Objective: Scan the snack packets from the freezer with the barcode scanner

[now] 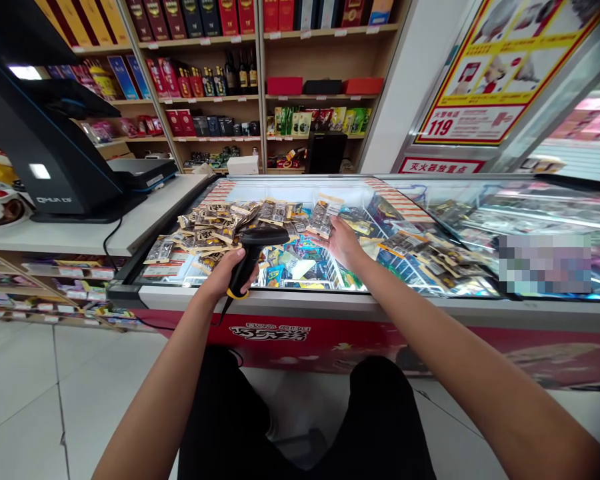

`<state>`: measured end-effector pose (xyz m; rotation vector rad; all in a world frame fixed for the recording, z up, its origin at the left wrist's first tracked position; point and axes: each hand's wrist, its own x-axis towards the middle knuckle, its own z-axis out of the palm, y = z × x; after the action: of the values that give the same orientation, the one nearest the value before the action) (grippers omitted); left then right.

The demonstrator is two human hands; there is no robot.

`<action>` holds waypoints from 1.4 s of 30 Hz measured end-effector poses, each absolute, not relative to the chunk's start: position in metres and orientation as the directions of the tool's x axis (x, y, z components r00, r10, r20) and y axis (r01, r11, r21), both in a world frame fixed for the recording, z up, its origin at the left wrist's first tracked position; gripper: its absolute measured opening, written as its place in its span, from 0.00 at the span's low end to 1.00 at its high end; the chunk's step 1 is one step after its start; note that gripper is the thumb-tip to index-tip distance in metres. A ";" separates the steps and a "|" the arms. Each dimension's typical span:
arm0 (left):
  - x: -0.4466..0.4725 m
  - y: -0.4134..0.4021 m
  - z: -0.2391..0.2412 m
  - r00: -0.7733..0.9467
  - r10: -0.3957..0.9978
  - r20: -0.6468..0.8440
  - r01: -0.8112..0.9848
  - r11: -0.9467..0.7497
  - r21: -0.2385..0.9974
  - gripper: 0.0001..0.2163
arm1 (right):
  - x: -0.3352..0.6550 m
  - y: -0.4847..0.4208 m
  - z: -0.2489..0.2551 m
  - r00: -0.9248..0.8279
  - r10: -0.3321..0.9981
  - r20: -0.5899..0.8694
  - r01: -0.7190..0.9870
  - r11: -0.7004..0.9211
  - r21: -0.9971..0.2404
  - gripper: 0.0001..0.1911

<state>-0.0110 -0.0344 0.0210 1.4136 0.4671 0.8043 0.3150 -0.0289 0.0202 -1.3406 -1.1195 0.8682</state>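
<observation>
My left hand grips the handle of a black barcode scanner, its head pointed right over the freezer's glass lid. My right hand reaches onto the glass with fingers spread, its fingertips touching a small snack packet. A heap of several similar packets lies on the glass left of the scanner. A second heap lies to the right of my right hand.
A black till terminal stands on the white counter at left. Shelves of boxes and bottles line the back wall. The freezer's red front faces my knees. The scanner's cable hangs down.
</observation>
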 end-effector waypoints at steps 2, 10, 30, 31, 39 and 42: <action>-0.011 -0.036 0.023 0.668 0.728 0.157 -0.199 -0.029 0.980 0.30 | 0.314 -0.031 0.022 0.266 0.959 0.100 0.118 0.071 -0.991 0.28; -0.012 -0.033 0.019 0.671 0.721 0.172 -0.221 -0.027 0.975 0.30 | 0.320 -0.029 0.016 0.298 0.949 0.108 0.090 0.085 -0.992 0.23; -0.007 -0.032 0.023 0.592 0.789 0.165 -0.226 -0.034 0.974 0.26 | 0.322 0.001 0.049 0.080 0.997 0.015 0.640 -0.040 -0.767 0.27; -0.008 -0.032 0.022 0.592 0.788 0.170 -0.225 -0.041 0.974 0.26 | 0.320 0.001 0.052 0.052 0.998 0.018 0.695 -0.024 -0.719 0.29; -0.010 -0.029 0.017 0.601 0.783 0.162 -0.217 -0.035 0.976 0.26 | 0.352 -0.011 0.044 0.153 0.979 0.133 0.932 -0.099 -0.348 0.34; -0.010 -0.028 0.016 0.610 0.775 0.167 -0.219 -0.037 0.975 0.27 | 0.399 -0.027 0.045 0.330 0.929 0.169 0.941 -0.309 -0.135 0.39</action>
<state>-0.0098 -0.0280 0.0161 1.3880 0.5144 0.8592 0.3991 -0.0268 0.0445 -2.3833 -1.7042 -0.0876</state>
